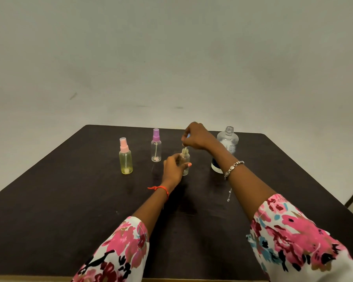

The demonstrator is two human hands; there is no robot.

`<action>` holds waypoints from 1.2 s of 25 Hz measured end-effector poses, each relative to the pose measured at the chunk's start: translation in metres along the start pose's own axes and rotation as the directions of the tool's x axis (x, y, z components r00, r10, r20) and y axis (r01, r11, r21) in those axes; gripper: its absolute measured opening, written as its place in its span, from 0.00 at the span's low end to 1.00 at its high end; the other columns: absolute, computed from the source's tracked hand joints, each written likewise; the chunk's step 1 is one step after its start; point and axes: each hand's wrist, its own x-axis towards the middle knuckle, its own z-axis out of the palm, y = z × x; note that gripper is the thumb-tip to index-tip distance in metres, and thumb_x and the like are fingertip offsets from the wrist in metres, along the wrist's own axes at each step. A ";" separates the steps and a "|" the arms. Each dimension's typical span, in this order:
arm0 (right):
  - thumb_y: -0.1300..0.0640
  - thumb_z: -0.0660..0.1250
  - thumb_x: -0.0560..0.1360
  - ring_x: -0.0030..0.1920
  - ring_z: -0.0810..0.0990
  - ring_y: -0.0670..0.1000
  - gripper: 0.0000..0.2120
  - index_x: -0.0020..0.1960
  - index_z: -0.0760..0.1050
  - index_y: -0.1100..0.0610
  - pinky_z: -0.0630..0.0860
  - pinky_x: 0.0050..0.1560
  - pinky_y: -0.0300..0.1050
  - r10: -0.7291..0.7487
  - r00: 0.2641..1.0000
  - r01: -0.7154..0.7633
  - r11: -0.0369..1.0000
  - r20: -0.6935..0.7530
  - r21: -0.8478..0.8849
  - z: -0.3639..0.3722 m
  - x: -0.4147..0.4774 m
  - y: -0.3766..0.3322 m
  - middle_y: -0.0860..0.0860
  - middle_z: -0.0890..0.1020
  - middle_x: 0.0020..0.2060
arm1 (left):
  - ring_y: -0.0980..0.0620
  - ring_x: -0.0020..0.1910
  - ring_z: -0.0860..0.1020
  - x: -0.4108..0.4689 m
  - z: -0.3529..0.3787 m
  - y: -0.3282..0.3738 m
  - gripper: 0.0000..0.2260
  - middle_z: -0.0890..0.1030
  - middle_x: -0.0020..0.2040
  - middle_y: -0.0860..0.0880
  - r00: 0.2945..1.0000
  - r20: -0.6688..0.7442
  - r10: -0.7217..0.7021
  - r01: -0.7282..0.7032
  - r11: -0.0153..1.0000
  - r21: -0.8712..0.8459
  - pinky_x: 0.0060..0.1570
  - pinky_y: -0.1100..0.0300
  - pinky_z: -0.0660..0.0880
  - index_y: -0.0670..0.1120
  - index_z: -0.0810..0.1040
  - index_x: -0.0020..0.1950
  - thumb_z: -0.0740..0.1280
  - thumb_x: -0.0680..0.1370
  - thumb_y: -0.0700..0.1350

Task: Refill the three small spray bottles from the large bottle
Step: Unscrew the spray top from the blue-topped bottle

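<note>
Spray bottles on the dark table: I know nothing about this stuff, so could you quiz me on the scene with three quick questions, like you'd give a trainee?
1. True or false: the large bottle stands with its cap on.
2. Fill in: the liquid in the pink-capped bottle looks ___.
3. Which bottle has its spray head off? A: the pink-capped bottle. B: the purple-capped bottle. C: the small bottle gripped by the left hand.

Key: 1 false, its neck is open. 2 yellow. 3 C; the right hand holds its spray head just above the neck.
</note>
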 end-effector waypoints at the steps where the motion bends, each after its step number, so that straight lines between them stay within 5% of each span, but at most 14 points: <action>1: 0.69 0.65 0.67 0.40 0.79 0.59 0.09 0.45 0.78 0.73 0.71 0.33 0.42 -0.005 0.998 0.007 0.999 -0.063 0.043 -0.008 -0.002 -0.001 0.69 0.81 0.46 | 0.51 0.47 0.77 0.000 0.000 0.000 0.12 0.80 0.47 0.42 1.000 0.001 -0.003 0.003 1.000 0.000 0.44 0.60 0.74 0.40 0.78 0.53 0.70 0.70 0.36; 5: 0.68 0.64 0.67 0.35 0.75 0.52 0.08 0.41 0.78 0.72 0.73 0.34 0.43 0.107 0.888 0.037 0.953 -0.448 0.301 -0.031 -0.009 0.009 0.66 0.81 0.38 | 0.49 0.50 0.77 0.001 0.000 -0.001 0.13 0.81 0.50 0.41 1.000 -0.012 0.007 -0.006 0.998 0.059 0.52 0.57 0.75 0.39 0.77 0.54 0.70 0.70 0.36; 8: 0.67 0.68 0.67 0.40 0.77 0.52 0.06 0.44 0.78 0.67 0.75 0.40 0.40 0.192 0.800 0.070 0.911 -0.568 0.407 -0.019 -0.025 0.026 0.57 0.79 0.38 | 0.48 0.51 0.77 0.001 -0.002 0.001 0.14 0.80 0.51 0.41 1.000 -0.005 -0.012 0.012 0.999 0.053 0.54 0.57 0.75 0.37 0.76 0.55 0.71 0.70 0.36; 12: 0.66 0.70 0.68 0.45 0.76 0.57 0.09 0.47 0.75 0.68 0.69 0.42 0.42 0.199 0.866 -0.037 0.941 -0.459 0.337 0.040 -0.052 0.055 0.62 0.78 0.45 | 0.47 0.50 0.77 -0.003 -0.003 0.008 0.11 0.78 0.47 0.41 0.998 -0.032 -0.054 0.052 0.997 -0.052 0.52 0.56 0.75 0.38 0.75 0.50 0.71 0.69 0.33; 19: 0.65 0.70 0.69 0.43 0.71 0.49 0.12 0.49 0.71 0.63 0.67 0.42 0.41 0.233 0.905 -0.134 0.950 -0.356 0.283 0.094 -0.071 0.065 0.57 0.74 0.46 | 0.47 0.53 0.77 -0.007 -0.007 0.014 0.14 0.79 0.51 0.41 0.997 -0.058 -0.052 0.049 0.997 -0.056 0.57 0.54 0.75 0.36 0.76 0.53 0.71 0.69 0.34; 27: 0.57 0.70 0.72 0.47 0.70 0.48 0.15 0.54 0.71 0.63 0.67 0.45 0.39 0.264 0.906 -0.170 0.943 -0.331 0.287 0.092 -0.072 0.067 0.55 0.73 0.51 | 0.51 0.51 0.76 -0.008 -0.006 0.014 0.14 0.78 0.51 0.44 0.997 -0.060 -0.055 0.052 0.997 -0.053 0.52 0.60 0.73 0.37 0.76 0.54 0.71 0.69 0.34; 30: 0.56 0.66 0.73 0.48 0.74 0.52 0.10 0.49 0.72 0.62 0.66 0.42 0.41 0.295 0.819 -0.140 0.934 -0.492 0.328 0.080 -0.072 0.066 0.56 0.75 0.47 | 0.52 0.49 0.76 -0.007 -0.005 0.014 0.13 0.78 0.49 0.45 0.996 -0.067 -0.054 0.050 0.997 -0.064 0.50 0.61 0.72 0.38 0.76 0.53 0.71 0.69 0.35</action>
